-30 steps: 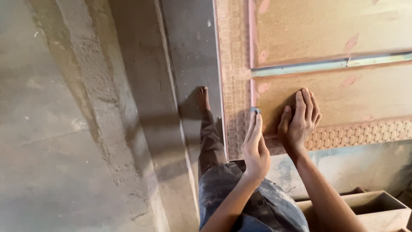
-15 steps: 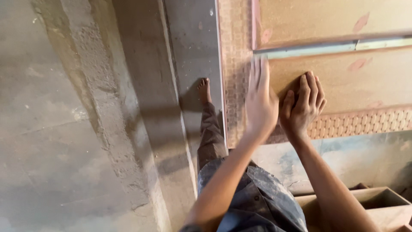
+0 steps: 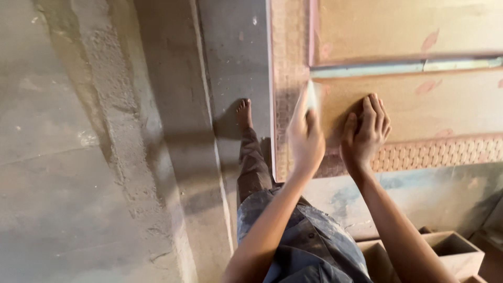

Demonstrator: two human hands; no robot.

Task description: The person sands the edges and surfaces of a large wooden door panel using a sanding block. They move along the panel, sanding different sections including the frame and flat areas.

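Right hand (image 3: 367, 131) is lying flat, fingers spread, pinning the wooden panel (image 3: 419, 105) at center right; left hand (image 3: 306, 133) is pinching a blurry pale sheet (image 3: 313, 96), probably sandpaper, just beside it.

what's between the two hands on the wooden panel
In the head view, only bare flat panel surface lies between the left hand and the right hand; no tool or loose thing sits in that gap.
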